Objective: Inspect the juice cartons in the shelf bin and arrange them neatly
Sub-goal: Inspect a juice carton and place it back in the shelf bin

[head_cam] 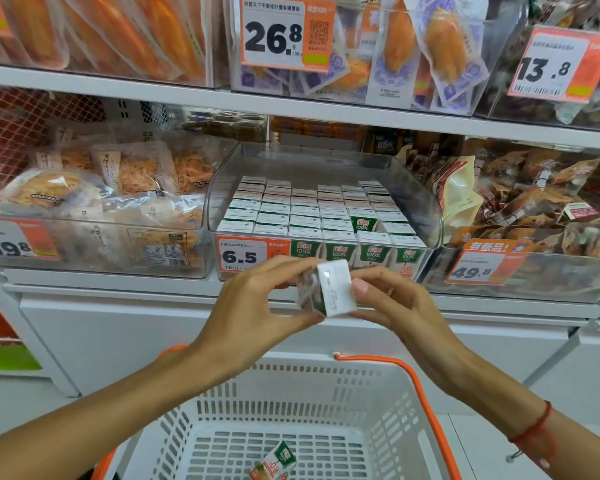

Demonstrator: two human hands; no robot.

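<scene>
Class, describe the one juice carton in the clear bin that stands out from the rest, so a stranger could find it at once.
Find the clear bin behind the 6.5 price tag, packed with juice cartons. Look toward its right side, a couple of rows behind the front. One carton shows its green "100%" face there, while its neighbours show only white tops.

Both forearms are reaching forward and converging at the middle of the view. The left hand [257,299] is pinching a juice carton [328,289] between thumb and curled fingers, while the right hand [392,303] is gripping its opposite side. A red string bracelet [534,427] is circling the right wrist.
</scene>
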